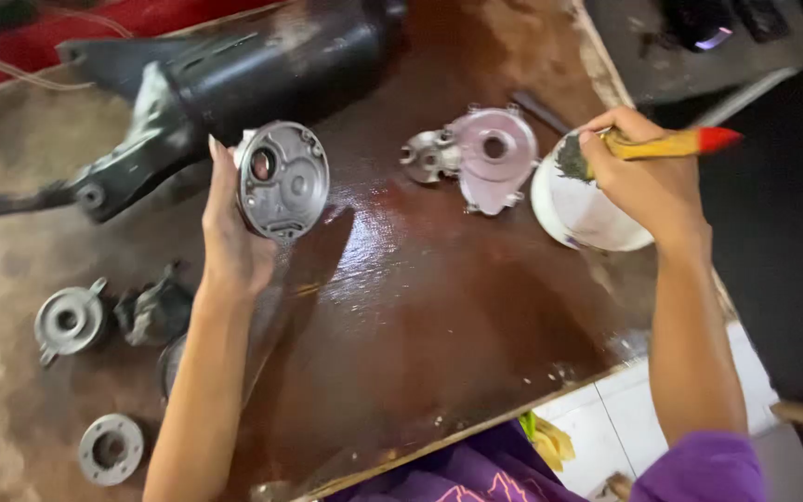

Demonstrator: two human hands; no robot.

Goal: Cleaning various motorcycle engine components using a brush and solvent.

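Head view: round grey metal housing (283,180)

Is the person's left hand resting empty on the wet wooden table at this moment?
No, the left hand is raised above the table and holds a round grey metal housing upright by its edge.
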